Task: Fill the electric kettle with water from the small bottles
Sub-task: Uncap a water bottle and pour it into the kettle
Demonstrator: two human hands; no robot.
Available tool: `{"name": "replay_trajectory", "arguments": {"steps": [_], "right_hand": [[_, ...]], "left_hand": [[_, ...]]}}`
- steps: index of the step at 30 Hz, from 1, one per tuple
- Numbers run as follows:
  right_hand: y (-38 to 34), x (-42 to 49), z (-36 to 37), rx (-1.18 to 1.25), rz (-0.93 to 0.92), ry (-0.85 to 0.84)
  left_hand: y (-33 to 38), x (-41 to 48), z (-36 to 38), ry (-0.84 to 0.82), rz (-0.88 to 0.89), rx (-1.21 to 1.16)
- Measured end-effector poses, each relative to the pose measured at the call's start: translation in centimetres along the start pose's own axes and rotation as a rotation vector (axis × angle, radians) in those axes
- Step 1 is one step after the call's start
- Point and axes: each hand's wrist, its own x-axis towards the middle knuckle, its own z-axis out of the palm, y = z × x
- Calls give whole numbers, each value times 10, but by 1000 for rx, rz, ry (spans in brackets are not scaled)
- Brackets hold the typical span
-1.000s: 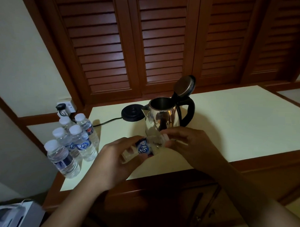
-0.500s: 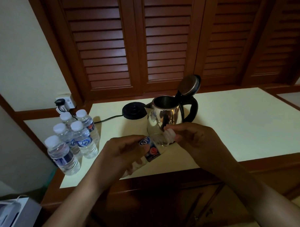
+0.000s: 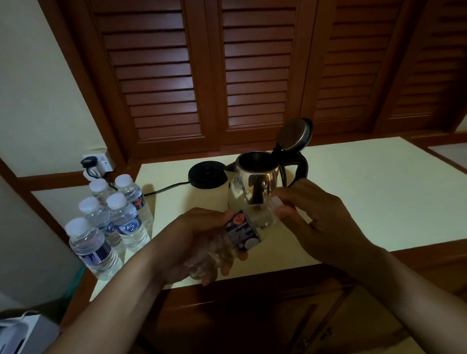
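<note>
Now steeper, bottle (image 3: 241, 231) neck toward one o'clock, label rolled round, left hand (image 3: 195, 241) gripping its body, right hand (image 3: 323, 222) pinching the cap (image 3: 276, 204), open kettle (image 3: 256, 183) at twelve.

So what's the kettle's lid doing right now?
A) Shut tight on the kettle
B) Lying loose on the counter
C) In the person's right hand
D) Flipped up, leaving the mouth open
D: the lid stands tipped up on its hinge behind the open mouth of the kettle, while the left hand holds a small bottle and the right hand pinches its cap.
</note>
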Motion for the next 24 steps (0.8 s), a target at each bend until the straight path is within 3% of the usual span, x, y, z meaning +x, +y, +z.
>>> {"name": "replay_trajectory", "arguments": {"steps": [3, 5, 7, 10, 14, 18, 24], "right_hand": [[4, 6, 2, 2, 12, 3], [5, 8, 1, 26, 33, 21], [8, 8, 2, 83, 88, 33], [18, 2, 0, 170, 311, 32], [40, -3, -15, 66, 518, -44], [77, -5, -43, -87, 617, -62], [144, -10, -93, -13, 699, 133]], "left_hand": [[0, 10, -3, -87, 1, 41], [2, 17, -2, -52, 70, 114], [1, 25, 1, 19, 171, 266], [-12, 41, 7, 221, 357, 609], [-44, 70, 29, 415, 684, 956], [-61, 121, 61, 545, 564, 993], [-58, 214, 97, 322, 416, 843]]}}
